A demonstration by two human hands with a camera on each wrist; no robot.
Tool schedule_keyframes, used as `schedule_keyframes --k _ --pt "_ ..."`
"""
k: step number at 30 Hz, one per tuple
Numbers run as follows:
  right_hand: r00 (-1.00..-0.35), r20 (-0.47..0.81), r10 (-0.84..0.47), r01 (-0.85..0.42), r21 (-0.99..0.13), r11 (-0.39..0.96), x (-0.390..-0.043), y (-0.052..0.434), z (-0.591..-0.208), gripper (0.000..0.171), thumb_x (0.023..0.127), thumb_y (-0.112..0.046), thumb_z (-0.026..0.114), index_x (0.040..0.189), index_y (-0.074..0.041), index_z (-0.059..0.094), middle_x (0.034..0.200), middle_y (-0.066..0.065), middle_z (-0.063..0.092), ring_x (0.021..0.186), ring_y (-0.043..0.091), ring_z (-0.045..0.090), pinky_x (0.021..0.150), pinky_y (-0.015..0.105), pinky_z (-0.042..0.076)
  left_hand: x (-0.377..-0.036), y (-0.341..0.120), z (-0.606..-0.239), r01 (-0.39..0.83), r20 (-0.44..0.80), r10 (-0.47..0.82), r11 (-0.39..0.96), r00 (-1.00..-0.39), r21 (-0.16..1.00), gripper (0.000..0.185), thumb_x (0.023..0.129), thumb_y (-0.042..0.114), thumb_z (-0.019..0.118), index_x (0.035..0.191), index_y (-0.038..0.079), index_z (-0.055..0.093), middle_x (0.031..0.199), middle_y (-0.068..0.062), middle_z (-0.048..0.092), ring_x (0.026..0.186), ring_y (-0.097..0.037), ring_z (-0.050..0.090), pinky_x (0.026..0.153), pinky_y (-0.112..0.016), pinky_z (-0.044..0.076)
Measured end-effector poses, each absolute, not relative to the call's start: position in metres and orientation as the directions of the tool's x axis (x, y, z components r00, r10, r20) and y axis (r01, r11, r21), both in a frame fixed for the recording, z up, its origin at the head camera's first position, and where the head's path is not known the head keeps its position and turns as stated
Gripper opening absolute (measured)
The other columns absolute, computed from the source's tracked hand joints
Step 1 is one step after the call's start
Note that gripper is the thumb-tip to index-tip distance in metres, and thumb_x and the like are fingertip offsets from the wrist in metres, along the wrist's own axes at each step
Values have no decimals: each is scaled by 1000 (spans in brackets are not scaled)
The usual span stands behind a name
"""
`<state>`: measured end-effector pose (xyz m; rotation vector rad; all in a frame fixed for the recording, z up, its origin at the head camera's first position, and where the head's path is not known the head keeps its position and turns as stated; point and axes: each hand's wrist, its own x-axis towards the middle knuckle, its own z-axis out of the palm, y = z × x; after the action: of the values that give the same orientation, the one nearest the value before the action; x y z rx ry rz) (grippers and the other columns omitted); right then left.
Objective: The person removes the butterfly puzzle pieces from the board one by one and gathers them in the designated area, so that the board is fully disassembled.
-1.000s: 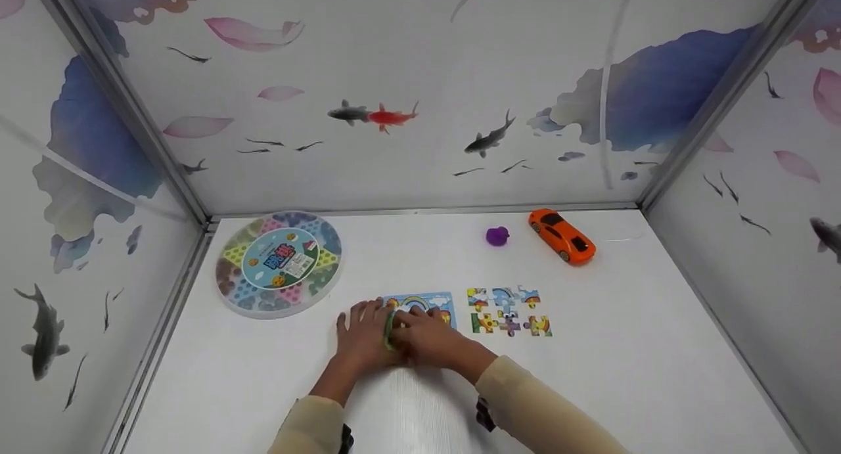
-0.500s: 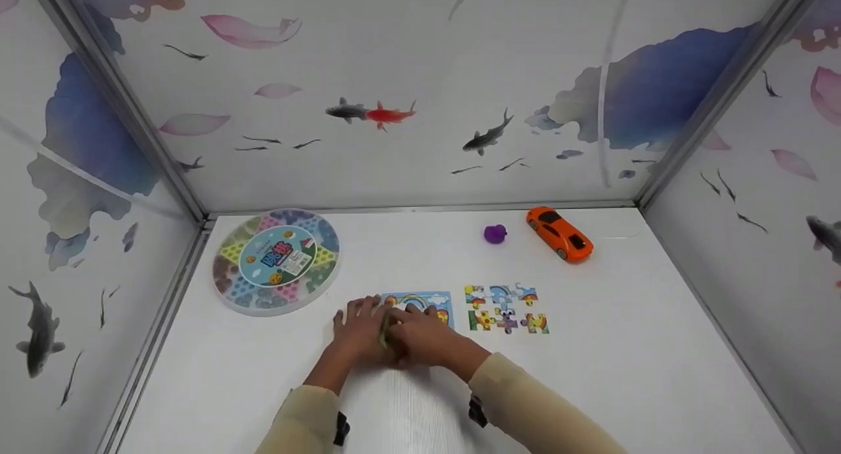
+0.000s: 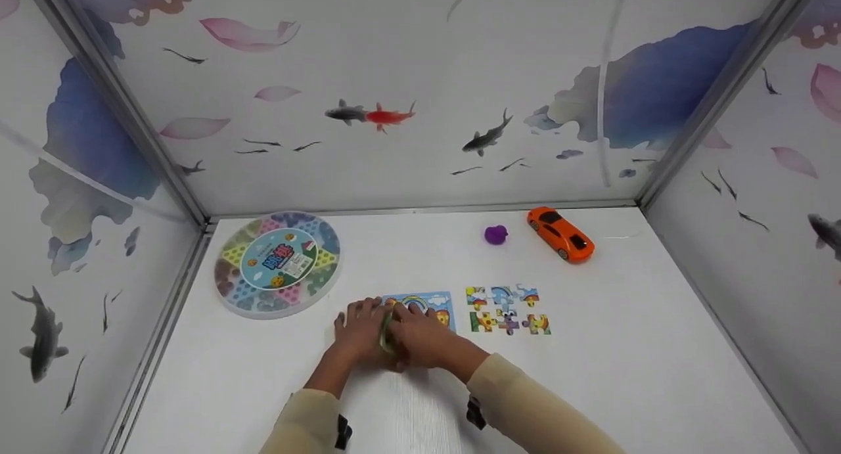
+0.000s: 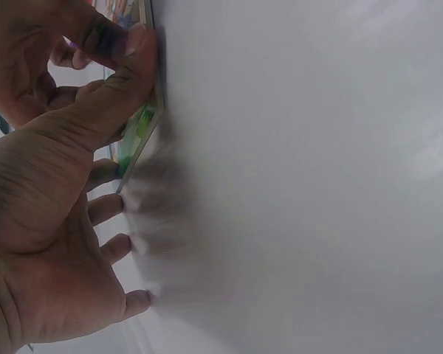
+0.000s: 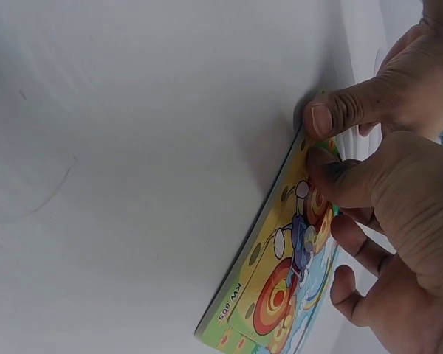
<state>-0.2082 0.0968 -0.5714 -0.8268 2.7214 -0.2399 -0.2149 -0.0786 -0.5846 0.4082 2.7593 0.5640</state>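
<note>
A thin jigsaw puzzle [image 3: 439, 301] with a rainbow lies in front of me, its near left part covered by both hands. In the right wrist view, snail pictures and the marking KW-805 show on the puzzle [image 5: 269, 295]. My left hand [image 3: 358, 332] holds its left corner, thumb on the near edge and the other fingers spread down to the table. Right beside it, my right hand [image 3: 424, 336] pinches the same end with thumb and curled index finger. A green strip [image 3: 386, 332] of the puzzle's edge tilts up between the hands.
Several loose puzzle pieces [image 3: 504, 296] lie in two rows to the right. Behind them are a small purple duck [image 3: 496, 235] and an orange toy car [image 3: 562, 236]. A round game box [image 3: 279, 260] stands at the back left. Printed panels wall the white table [image 3: 631, 349].
Both hands stay at the puzzle's left end, their fingers shifting only slightly around the tilted green strip. The loose pieces and toys keep their places.
</note>
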Motion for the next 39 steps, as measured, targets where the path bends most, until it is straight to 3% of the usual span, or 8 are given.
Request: schedule_keyframes --k 7,17,27,39 --pt "-797 -190 -574 -537 -214 816 -201 98 -571 62 96 -39 88 149 -18 65 162 10 55 136 32 61 109 45 60 -213 -78 -585 218 -231 338 878 -912 427 116 74 55 100 167 13 45 174 -19 38 161 -50 28 128 -81 24" --pt "-809 -192 -555 -522 -198 830 -196 99 -576 55 97 -39 87 144 -18 68 162 10 54 136 34 63 106 45 62 -212 -76 -586 213 -237 336 879 -911 427 114 75 53 100 167 14 46 176 -17 37 161 -49 28 129 -80 23" --pt "-782 -184 -595 -520 -333 787 -202 104 -571 42 100 -36 85 138 -21 74 158 6 57 144 35 60 114 45 59 -215 -78 -581 216 -223 327 886 -918 411 115 74 53 100 167 14 45 174 -17 39 160 -49 29 129 -79 25" --pt "-729 -127 -673 -601 -352 718 -203 114 -573 39 100 -35 84 135 -20 77 141 4 62 120 21 57 100 37 60 -215 -80 -584 203 -233 322 884 -918 421 117 72 55 101 167 15 46 175 -16 39 161 -47 29 129 -77 25"
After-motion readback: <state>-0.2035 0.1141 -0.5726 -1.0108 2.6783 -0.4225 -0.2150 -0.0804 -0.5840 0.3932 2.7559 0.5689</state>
